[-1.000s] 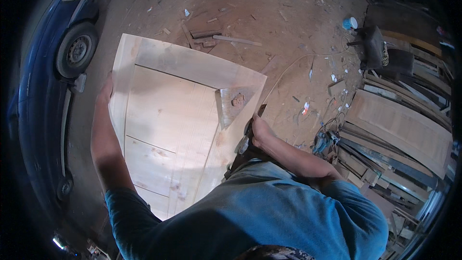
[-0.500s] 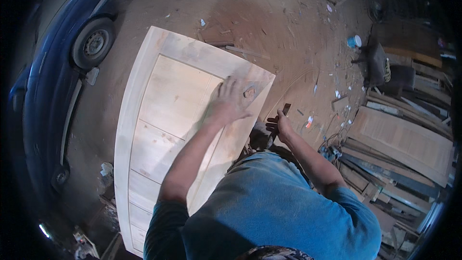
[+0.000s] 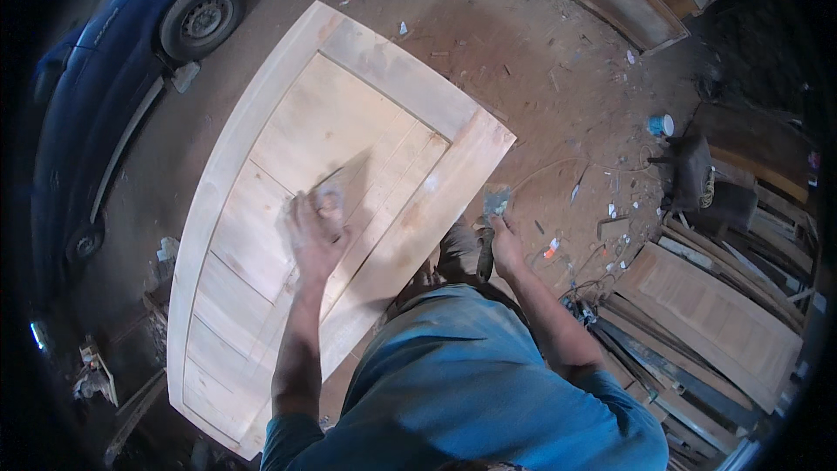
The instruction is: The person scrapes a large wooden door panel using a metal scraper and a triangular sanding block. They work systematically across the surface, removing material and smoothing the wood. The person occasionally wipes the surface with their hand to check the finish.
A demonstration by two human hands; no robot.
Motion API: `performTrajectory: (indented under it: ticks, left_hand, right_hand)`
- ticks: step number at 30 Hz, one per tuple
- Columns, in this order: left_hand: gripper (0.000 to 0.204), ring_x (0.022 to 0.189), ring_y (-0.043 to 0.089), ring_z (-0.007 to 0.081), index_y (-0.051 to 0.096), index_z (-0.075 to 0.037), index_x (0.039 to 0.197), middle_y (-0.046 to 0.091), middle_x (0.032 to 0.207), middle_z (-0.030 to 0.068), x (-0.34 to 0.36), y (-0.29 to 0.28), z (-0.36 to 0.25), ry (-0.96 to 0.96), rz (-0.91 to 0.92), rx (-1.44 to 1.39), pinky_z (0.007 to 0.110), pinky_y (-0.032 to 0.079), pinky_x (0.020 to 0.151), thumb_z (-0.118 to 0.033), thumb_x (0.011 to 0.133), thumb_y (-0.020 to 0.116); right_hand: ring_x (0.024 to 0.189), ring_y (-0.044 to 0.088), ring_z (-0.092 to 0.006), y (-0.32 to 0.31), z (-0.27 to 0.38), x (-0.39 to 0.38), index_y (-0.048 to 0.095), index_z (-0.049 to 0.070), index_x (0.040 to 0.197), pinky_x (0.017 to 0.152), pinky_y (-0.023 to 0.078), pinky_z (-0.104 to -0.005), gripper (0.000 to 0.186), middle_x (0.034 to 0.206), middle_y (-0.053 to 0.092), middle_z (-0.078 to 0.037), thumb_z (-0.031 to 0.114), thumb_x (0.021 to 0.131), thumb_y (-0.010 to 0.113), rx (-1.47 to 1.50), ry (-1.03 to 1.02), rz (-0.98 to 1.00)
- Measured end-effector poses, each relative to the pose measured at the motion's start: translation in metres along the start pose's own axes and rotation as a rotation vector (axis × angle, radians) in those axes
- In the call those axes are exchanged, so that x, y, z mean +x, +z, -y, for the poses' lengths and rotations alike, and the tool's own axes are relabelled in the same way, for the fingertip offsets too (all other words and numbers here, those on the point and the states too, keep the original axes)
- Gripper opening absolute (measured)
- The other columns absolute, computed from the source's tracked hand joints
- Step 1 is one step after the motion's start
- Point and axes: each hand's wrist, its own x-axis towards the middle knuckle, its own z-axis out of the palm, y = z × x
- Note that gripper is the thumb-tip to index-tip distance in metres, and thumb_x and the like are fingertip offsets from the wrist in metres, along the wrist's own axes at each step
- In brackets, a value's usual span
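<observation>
A pale wooden door (image 3: 288,144) with recessed panels lies at an angle before me. Over its middle panels, my left hand (image 3: 316,231) is closed around a thin flat board (image 3: 351,173) with a tan, putty-like lump (image 3: 330,206) on it; motion blurs the fingers. Beyond the door's near right edge, my right hand (image 3: 504,244) grips a putty knife (image 3: 496,201). Its broad, smeared blade points away from me, and the dark handle (image 3: 485,258) runs down below the fist.
A blue car (image 3: 105,87) stands at the left. Stacked planks and a wooden panel (image 3: 706,323) lie at the right, near a dark chair (image 3: 684,170) and a small blue-and-white tub (image 3: 660,126). A wooden frame (image 3: 615,0) rests at the far right on the littered dirt floor (image 3: 462,44).
My left hand has picked up the flat board with the lump from the door's corner and drawn it left over the panels. The putty knife has turned its blade face upward in my right hand.
</observation>
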Motion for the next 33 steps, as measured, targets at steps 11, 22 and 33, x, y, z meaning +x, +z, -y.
performTrajectory:
  ticks: [11,22,33]
  left_hand:
    - [0.104,0.145,0.037,0.0459,0.037,0.003,0.156,0.041,0.153,0.0279,-0.036,0.022,-0.011,-0.151,-0.039,0.130,0.066,0.026,0.122,-0.045,0.080,0.087]
    - [0.057,0.125,0.052,0.0365,0.061,-0.005,0.141,0.059,0.131,0.0165,0.102,0.121,-0.139,0.248,0.153,0.000,0.057,0.031,0.120,-0.040,0.098,0.068]
    - [0.056,0.123,0.053,0.0309,0.062,-0.013,0.143,0.061,0.129,0.0117,0.113,0.129,-0.123,0.391,0.194,0.020,0.053,0.036,0.114,-0.047,0.099,0.064]
  right_hand:
    - [0.079,0.067,-0.0177,-0.012,0.020,0.006,0.047,0.004,0.145,0.067,0.055,-0.0334,0.048,0.098,0.067,-0.009,0.010,0.102,0.068,-0.053,-0.209,0.023]
    - [0.075,0.064,-0.0164,-0.015,0.095,0.030,0.042,0.006,0.152,0.063,0.054,-0.0324,0.055,0.095,0.066,-0.010,0.012,0.103,0.066,-0.228,-0.085,0.170]
    - [0.073,0.063,-0.0147,-0.003,0.120,0.049,0.045,0.005,0.152,0.062,0.053,-0.0314,0.054,0.094,0.067,-0.009,0.015,0.103,0.067,-0.295,-0.056,0.243]
